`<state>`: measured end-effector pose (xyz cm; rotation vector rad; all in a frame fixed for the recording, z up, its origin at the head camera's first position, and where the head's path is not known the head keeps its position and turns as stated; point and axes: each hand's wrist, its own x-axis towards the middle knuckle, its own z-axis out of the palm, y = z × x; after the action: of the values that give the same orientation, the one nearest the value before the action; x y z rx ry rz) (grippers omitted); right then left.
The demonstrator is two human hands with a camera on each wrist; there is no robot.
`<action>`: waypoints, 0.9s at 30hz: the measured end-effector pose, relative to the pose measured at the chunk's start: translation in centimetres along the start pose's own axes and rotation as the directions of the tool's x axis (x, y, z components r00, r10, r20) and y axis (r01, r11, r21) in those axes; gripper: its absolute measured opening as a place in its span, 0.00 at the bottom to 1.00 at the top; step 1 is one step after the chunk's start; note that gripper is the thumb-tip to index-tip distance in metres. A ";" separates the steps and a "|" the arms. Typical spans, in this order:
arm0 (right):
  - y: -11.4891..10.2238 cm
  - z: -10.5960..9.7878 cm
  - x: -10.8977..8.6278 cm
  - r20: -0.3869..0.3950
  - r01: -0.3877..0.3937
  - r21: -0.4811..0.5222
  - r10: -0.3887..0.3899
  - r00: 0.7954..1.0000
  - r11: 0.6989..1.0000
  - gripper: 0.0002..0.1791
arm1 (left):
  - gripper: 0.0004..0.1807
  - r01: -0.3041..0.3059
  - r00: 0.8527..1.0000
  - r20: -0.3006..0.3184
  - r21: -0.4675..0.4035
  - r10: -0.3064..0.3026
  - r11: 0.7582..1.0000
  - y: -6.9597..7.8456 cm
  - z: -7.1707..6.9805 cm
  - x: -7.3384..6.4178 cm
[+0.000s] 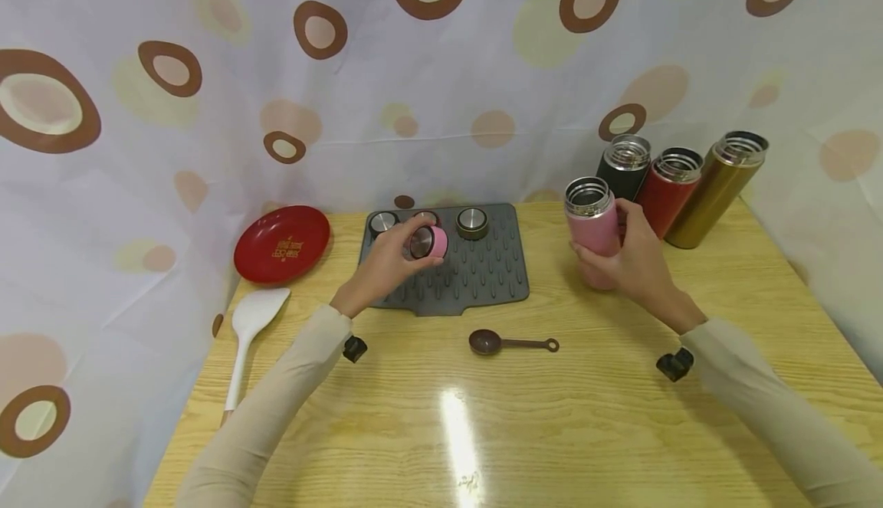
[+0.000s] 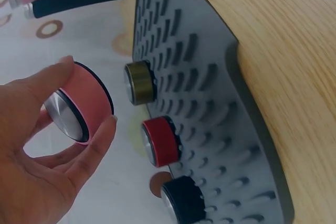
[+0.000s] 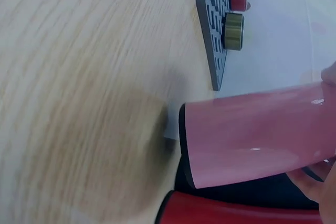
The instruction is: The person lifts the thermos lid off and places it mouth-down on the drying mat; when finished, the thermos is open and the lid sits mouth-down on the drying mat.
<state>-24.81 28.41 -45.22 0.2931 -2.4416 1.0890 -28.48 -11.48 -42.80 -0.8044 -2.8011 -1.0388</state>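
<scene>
Between the thumb and fingers of my left hand is a pink bottle lid, held tilted over the drying mat. The left wrist view shows the lid's silver top turned toward the palm. My right hand grips a pink thermos bottle by its side; its steel mouth is uncovered. In the right wrist view the bottle's dark-rimmed base shows, with a shadow on the table near it. A black lid, a red lid and a gold lid sit along the mat's back edge.
Behind the right hand stand lidless black, red and gold bottles. A brown measuring spoon lies in front of the mat. At the left are a red plate and a white spatula. A patterned curtain hangs behind the table.
</scene>
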 end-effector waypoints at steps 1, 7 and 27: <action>0.3 0.0 0.0 -0.023 -0.004 0.014 0.004 1.000 1.000 0.48 | 0.36 0.018 1.000 0.003 0.014 -0.019 1.000 -0.4 0.0 -0.1; 1.4 -0.2 -0.1 -0.100 -0.056 0.118 0.068 0.993 0.991 0.48 | 0.36 0.108 0.993 0.033 0.080 -0.111 0.991 -2.3 -0.4 -0.6; 1.2 -0.9 -0.4 -0.098 -0.239 -0.155 0.226 0.969 0.958 0.49 | 0.32 0.232 0.958 0.128 0.187 -0.258 0.955 -6.2 0.1 -0.6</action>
<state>-24.61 29.91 -45.65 -0.0923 -2.5213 0.9603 -30.94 -15.66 -46.69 -0.5477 -3.1298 -0.7766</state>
